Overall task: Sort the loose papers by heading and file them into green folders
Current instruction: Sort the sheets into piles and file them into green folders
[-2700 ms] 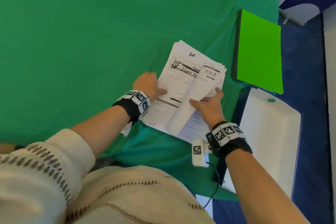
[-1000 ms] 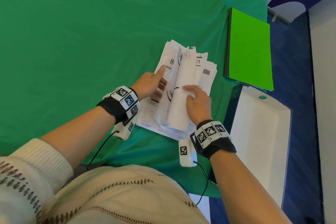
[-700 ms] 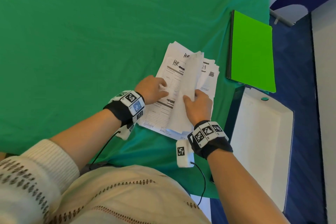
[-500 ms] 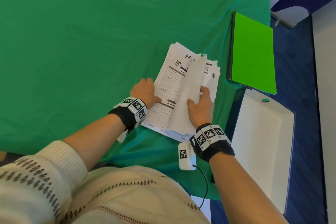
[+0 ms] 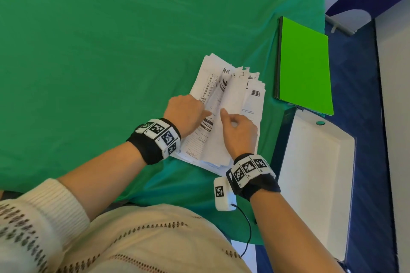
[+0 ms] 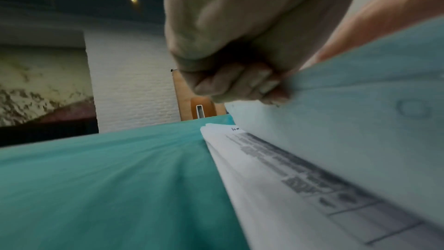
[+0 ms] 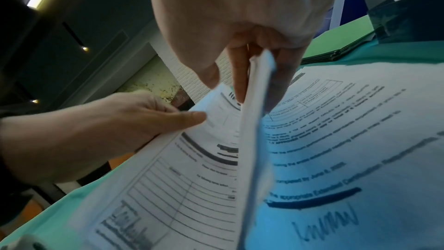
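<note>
A fanned stack of printed papers lies on the green cloth, with "HR" handwritten on a top sheet. My left hand is at the stack's left side and pinches the edge of one lifted sheet. To its right, my right hand holds several sheets up on edge between thumb and fingers. Both hands meet over the middle of the stack. A pile of bright green folders lies shut just right of the papers; its edge shows as green folders in the right wrist view.
A white box stands off the table's right edge, below the folders. The green cloth spreads wide to the left and far side. A white sensor block with a cable hangs under my right wrist. Blue floor lies at the right.
My left hand has come off the stack's left edge and taken a lifted sheet by its edge. The right hand has slid a little up the raised sheets.
</note>
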`<state>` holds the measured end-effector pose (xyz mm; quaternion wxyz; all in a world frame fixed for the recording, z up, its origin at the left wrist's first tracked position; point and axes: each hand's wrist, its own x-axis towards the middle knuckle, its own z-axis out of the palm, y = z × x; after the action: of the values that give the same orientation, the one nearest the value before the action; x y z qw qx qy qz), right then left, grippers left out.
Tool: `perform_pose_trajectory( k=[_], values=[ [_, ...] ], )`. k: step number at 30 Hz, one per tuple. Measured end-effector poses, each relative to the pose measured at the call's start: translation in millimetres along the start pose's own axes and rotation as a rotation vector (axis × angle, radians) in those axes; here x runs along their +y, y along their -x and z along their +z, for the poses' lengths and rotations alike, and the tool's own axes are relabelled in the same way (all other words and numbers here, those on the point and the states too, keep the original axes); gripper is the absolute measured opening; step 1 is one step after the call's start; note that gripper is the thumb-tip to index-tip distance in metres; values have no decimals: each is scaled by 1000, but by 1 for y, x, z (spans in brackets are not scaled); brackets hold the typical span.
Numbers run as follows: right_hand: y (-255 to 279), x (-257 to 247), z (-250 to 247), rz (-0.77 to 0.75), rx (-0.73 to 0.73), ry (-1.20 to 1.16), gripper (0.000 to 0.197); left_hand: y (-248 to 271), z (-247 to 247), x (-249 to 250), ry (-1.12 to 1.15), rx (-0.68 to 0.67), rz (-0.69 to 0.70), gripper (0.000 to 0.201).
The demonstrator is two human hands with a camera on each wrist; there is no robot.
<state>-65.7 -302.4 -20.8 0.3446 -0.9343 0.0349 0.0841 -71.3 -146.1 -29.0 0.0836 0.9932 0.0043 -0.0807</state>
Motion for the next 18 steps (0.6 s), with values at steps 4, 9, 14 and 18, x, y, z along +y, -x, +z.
perform_pose_trajectory(
  k=[4,9,14,18],
  values=[
    [-6,-2,0,79,-39,-29,48,5,11,14,358,28,205,25],
    [-13,7,-2,72,-22,2,28,6,27,13,496,61,8,22],
    [-16,14,3,180,24,-149,24,8,27,12,599,-131,-146,80],
    [-17,14,1,222,29,-246,20,7,24,8,583,-191,-210,52]
  ],
)
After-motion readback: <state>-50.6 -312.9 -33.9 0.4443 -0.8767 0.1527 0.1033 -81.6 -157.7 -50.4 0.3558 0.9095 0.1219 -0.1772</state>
